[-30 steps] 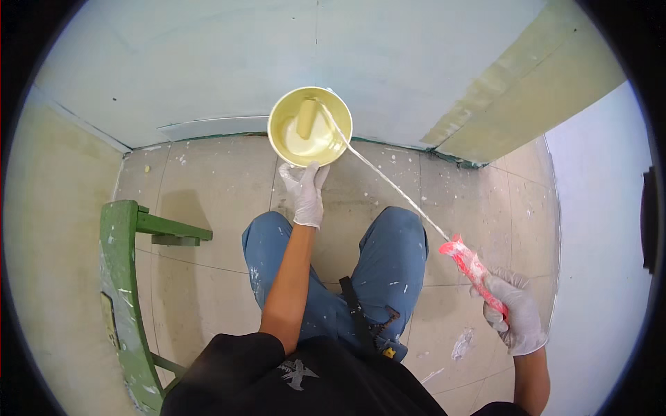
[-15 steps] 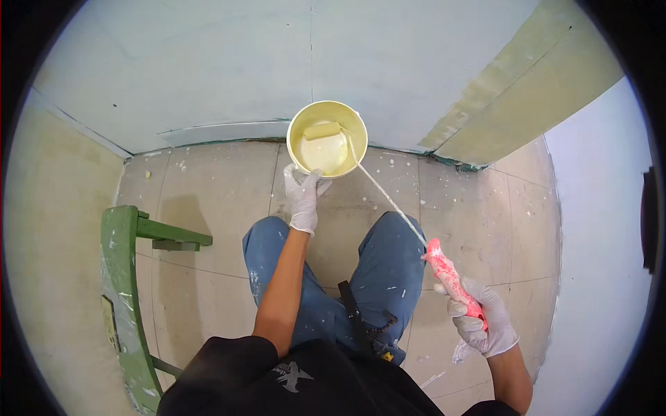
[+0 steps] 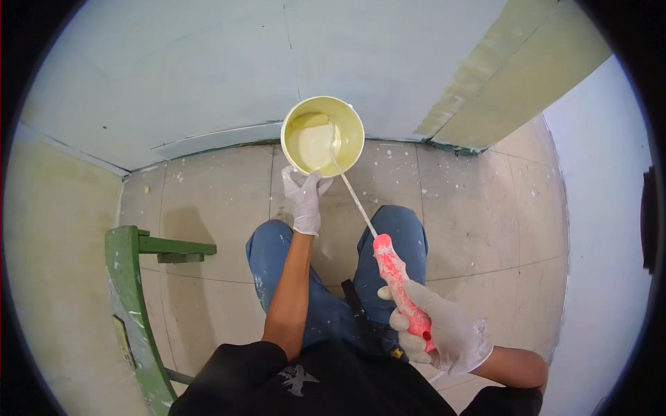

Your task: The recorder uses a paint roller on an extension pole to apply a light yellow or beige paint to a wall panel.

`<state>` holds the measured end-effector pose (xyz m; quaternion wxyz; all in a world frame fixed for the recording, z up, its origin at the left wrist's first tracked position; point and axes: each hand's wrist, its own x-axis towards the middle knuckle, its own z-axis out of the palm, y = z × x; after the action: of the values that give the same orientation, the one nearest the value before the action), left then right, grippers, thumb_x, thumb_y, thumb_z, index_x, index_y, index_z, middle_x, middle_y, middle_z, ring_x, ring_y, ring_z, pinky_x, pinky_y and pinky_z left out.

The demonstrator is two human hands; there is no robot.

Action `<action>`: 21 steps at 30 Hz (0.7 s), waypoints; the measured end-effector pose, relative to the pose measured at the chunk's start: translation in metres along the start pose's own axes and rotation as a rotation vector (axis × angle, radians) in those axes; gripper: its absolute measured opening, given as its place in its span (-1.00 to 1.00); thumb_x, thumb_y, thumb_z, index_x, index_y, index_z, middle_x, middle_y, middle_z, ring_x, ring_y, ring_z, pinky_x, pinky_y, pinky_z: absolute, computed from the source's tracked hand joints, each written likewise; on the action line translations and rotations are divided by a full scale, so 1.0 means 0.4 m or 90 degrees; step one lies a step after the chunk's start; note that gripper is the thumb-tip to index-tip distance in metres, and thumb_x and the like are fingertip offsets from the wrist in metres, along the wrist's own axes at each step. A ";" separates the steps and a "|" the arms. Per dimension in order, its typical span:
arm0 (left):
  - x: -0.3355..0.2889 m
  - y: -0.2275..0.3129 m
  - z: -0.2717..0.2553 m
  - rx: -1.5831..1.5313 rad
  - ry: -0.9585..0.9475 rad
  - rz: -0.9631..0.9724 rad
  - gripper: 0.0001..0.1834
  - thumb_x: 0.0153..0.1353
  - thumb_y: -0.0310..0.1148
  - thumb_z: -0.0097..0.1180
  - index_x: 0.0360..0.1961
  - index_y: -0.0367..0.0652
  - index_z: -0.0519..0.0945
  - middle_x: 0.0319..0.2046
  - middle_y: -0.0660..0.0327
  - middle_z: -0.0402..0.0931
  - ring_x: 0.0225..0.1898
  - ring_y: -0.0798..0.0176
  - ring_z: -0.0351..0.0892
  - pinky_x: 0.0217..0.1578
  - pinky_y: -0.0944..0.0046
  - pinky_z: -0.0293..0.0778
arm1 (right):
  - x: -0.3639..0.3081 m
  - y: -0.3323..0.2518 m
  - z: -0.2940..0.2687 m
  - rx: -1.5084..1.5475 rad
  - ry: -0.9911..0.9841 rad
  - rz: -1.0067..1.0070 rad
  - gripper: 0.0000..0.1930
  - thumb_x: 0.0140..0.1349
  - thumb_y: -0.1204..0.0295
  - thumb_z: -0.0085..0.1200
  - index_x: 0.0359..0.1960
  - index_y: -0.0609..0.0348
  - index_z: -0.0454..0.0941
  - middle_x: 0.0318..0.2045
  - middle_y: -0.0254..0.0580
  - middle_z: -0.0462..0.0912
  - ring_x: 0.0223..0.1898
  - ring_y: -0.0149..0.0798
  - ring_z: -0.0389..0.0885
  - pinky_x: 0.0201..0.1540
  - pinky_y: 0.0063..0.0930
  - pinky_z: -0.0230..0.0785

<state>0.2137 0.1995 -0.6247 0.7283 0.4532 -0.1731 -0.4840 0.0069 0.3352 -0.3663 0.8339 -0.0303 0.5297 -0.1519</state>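
Note:
With its fingers on the near rim, my left hand [image 3: 303,200], in a white glove, holds a pale yellow bucket [image 3: 353,133] in front of the far wall. The bucket tilts toward me, so its inside shows, with pale yellow paint [image 3: 310,145] at the bottom. My right hand [image 3: 444,331], also gloved, is closed round the paint-smeared red handle of a paint roller [image 3: 392,267]. The roller's thin white rod runs over the near rim, and its yellow sleeve [image 3: 310,120] sits low inside the bucket, hard to tell from the paint.
A green, paint-spattered bench or stool [image 3: 132,291] stands at the left. Grey floor tiles [image 3: 472,208] carry paint specks. Pale walls rise ahead, left and right; the far wall [image 3: 208,62] has a yellowish strip at its right. My bent knees [image 3: 395,239] are below the bucket.
My right hand has moved left and nearer to me with the roller handle. The roller sleeve has gone lower into the bucket, which has shifted slightly left and up in view.

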 end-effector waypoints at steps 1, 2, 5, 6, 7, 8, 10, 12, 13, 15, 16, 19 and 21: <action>0.000 -0.004 0.003 -0.011 -0.009 0.004 -0.55 0.12 -0.65 0.12 -0.01 -0.21 0.22 -0.16 0.02 0.46 -0.21 0.12 0.62 -0.21 0.13 0.70 | 0.000 0.003 0.006 -0.036 0.016 0.005 -0.58 0.45 0.03 -0.19 0.07 0.10 0.37 -0.56 -0.39 0.35 -0.72 -0.50 0.21 -0.70 -0.59 0.11; 0.001 -0.004 0.004 -0.005 -0.003 0.013 -0.55 0.11 -0.66 0.12 -0.03 -0.21 0.22 -0.14 0.03 0.44 -0.19 0.12 0.61 -0.20 0.12 0.70 | 0.009 0.018 0.005 -0.015 -0.002 0.000 -0.55 0.45 0.01 -0.18 0.07 0.13 0.38 -0.55 -0.34 0.39 -0.73 -0.45 0.29 -0.72 -0.55 0.15; -0.009 0.006 0.006 -0.022 -0.019 -0.006 -0.55 0.11 -0.67 0.12 -0.04 -0.21 0.22 -0.14 0.05 0.43 -0.18 0.13 0.61 -0.19 0.12 0.70 | -0.004 0.033 0.037 -0.018 0.019 -0.021 -0.63 0.41 0.15 -0.02 -0.04 0.26 0.42 -0.55 -0.21 0.46 -0.72 -0.39 0.40 -0.75 -0.49 0.18; -0.014 0.013 0.016 -0.019 -0.006 0.006 -0.55 0.10 -0.68 0.12 -0.04 -0.20 0.22 -0.17 0.08 0.45 -0.18 0.16 0.61 -0.21 0.13 0.70 | -0.003 0.039 0.038 -0.011 0.019 -0.021 -0.61 0.40 0.14 0.01 -0.05 0.27 0.43 -0.58 -0.19 0.47 -0.74 -0.40 0.40 -0.75 -0.49 0.18; -0.013 0.015 0.018 -0.016 -0.006 0.001 -0.55 0.10 -0.68 0.12 -0.04 -0.20 0.22 -0.17 0.08 0.45 -0.18 0.16 0.61 -0.21 0.13 0.70 | -0.002 0.043 0.040 -0.006 0.021 -0.018 -0.61 0.40 0.14 0.01 -0.05 0.27 0.43 -0.58 -0.19 0.47 -0.74 -0.40 0.40 -0.75 -0.49 0.18; -0.013 0.015 0.021 -0.023 0.002 0.004 -0.55 0.10 -0.68 0.13 -0.04 -0.20 0.23 -0.19 0.09 0.45 -0.19 0.18 0.61 -0.22 0.14 0.70 | -0.004 0.048 0.042 -0.024 0.028 -0.016 -0.61 0.40 0.13 0.00 -0.05 0.27 0.43 -0.58 -0.20 0.47 -0.74 -0.40 0.40 -0.75 -0.50 0.18; -0.016 0.015 0.032 -0.046 -0.005 0.017 -0.55 0.10 -0.68 0.14 -0.05 -0.19 0.23 -0.25 0.14 0.46 -0.22 0.22 0.60 -0.24 0.15 0.70 | -0.006 0.056 0.043 -0.041 0.036 -0.012 -0.61 0.41 0.13 -0.01 -0.05 0.27 0.43 -0.59 -0.20 0.48 -0.74 -0.40 0.41 -0.75 -0.50 0.18; -0.018 0.015 0.034 -0.064 -0.005 0.027 -0.55 0.10 -0.68 0.14 -0.05 -0.19 0.23 -0.24 0.13 0.45 -0.22 0.22 0.60 -0.23 0.14 0.70 | -0.008 0.059 0.039 -0.078 0.026 0.002 -0.61 0.40 0.14 -0.01 -0.04 0.28 0.42 -0.59 -0.21 0.47 -0.74 -0.40 0.41 -0.74 -0.51 0.19; -0.019 0.018 0.032 -0.085 -0.010 0.036 -0.55 0.11 -0.67 0.14 -0.05 -0.19 0.22 -0.23 0.12 0.45 -0.22 0.21 0.60 -0.22 0.13 0.70 | -0.009 0.060 0.034 -0.080 0.023 0.005 -0.61 0.40 0.14 -0.01 -0.04 0.28 0.42 -0.59 -0.21 0.47 -0.74 -0.40 0.41 -0.74 -0.51 0.19; -0.016 0.020 0.016 -0.044 -0.032 0.011 -0.54 0.15 -0.64 0.12 0.00 -0.15 0.20 -0.02 0.10 0.37 -0.04 0.16 0.53 -0.03 -0.10 0.59 | -0.011 0.054 0.020 -0.114 0.033 0.010 -0.61 0.40 0.14 -0.01 -0.06 0.29 0.44 -0.60 -0.21 0.47 -0.74 -0.40 0.43 -0.75 -0.51 0.18; -0.015 0.018 0.014 -0.053 -0.033 0.021 -0.55 0.15 -0.63 0.12 -0.02 -0.15 0.21 -0.02 0.10 0.36 -0.05 0.16 0.53 -0.04 -0.09 0.59 | -0.016 0.050 0.018 -0.126 0.043 0.013 -0.65 0.40 0.16 0.00 -0.18 0.27 0.46 -0.62 -0.21 0.46 -0.75 -0.40 0.42 -0.75 -0.51 0.17; -0.016 0.036 0.017 -0.043 -0.018 0.031 -0.57 0.15 -0.59 0.15 -0.05 -0.14 0.20 -0.02 0.11 0.34 -0.07 0.16 0.53 -0.09 -0.04 0.62 | -0.021 0.029 -0.011 -0.230 0.055 0.022 -0.66 0.42 0.21 -0.04 -0.02 0.27 0.47 -0.58 -0.17 0.48 -0.75 -0.34 0.43 -0.75 -0.43 0.21; -0.005 0.043 0.008 -0.049 -0.029 0.054 -0.56 0.15 -0.59 0.15 -0.04 -0.14 0.21 -0.04 0.11 0.35 -0.09 0.18 0.54 -0.11 -0.04 0.64 | -0.033 0.014 -0.036 -0.232 0.060 0.004 -0.66 0.40 0.21 0.01 -0.10 0.30 0.50 -0.62 -0.20 0.47 -0.76 -0.37 0.43 -0.74 -0.46 0.21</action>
<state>0.2199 0.2017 -0.6086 0.7610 0.4057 -0.1902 -0.4692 -0.0100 0.3459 -0.3624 0.7895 -0.1720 0.5869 -0.0519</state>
